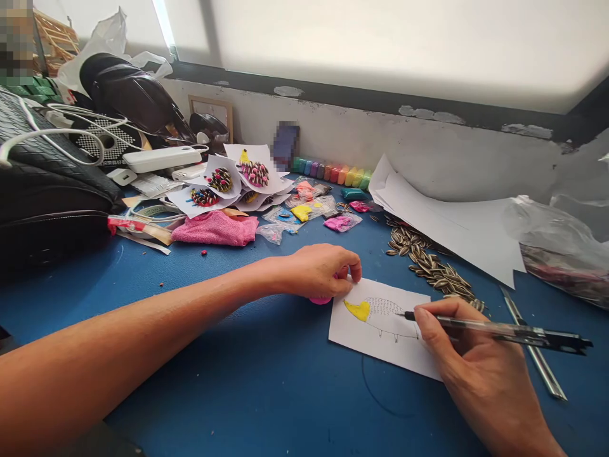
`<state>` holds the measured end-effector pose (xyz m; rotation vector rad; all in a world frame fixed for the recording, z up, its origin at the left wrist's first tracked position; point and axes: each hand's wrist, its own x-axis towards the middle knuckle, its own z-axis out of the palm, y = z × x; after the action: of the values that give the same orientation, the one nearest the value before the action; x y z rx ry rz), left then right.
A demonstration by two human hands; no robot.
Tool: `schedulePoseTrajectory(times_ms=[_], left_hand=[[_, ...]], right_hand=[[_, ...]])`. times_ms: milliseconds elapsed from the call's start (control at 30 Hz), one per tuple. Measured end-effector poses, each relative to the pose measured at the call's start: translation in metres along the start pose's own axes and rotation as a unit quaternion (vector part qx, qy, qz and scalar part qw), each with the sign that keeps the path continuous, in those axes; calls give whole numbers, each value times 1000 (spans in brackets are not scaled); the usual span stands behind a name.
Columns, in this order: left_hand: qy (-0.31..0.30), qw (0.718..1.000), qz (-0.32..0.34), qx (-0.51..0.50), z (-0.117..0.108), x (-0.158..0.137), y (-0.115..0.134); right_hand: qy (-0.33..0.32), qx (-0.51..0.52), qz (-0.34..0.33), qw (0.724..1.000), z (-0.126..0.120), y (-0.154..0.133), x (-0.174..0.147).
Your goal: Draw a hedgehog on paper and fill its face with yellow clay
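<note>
My right hand (480, 362) grips a black pen (504, 331), its tip on a white sheet of paper (380, 352). On the sheet is a line drawing of a hedgehog (392, 317) with short dashes over its back and small legs. Yellow clay (358, 310) covers its pointed head. My left hand (326, 270) rests at the sheet's upper left corner, fingers curled and thumb bent in. A pink piece (321, 300) shows beneath it, mostly hidden; what the fingers close on is unclear.
Sunflower seeds (440, 273) lie beyond the sheet, near a utility knife (537, 352) and blank paper (457, 222). Clay packets (311, 209), a pink cloth (216, 228) and seed-covered hedgehog cards (254, 171) sit farther back. A black bag (47, 197) stands at left.
</note>
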<state>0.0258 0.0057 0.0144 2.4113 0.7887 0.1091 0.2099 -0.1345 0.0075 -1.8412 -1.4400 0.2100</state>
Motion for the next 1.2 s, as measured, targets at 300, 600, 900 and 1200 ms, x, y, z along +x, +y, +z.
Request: schedulePoseTrajectory(times_ms=[300, 600, 900, 1200], left_hand=[[0, 1000, -1, -1, 0, 1, 1], [2, 1000, 3, -4, 1, 1, -1], [3, 1000, 3, -1, 2, 1, -1], [-1, 1000, 4, -1, 0, 1, -1]], right_hand=[[-21, -19, -35, 999, 0, 4, -1], [-10, -28, -40, 999, 1, 7, -2], [-20, -21, -26, 999, 2, 4, -1], [2, -24, -12, 1000, -4, 1, 1]])
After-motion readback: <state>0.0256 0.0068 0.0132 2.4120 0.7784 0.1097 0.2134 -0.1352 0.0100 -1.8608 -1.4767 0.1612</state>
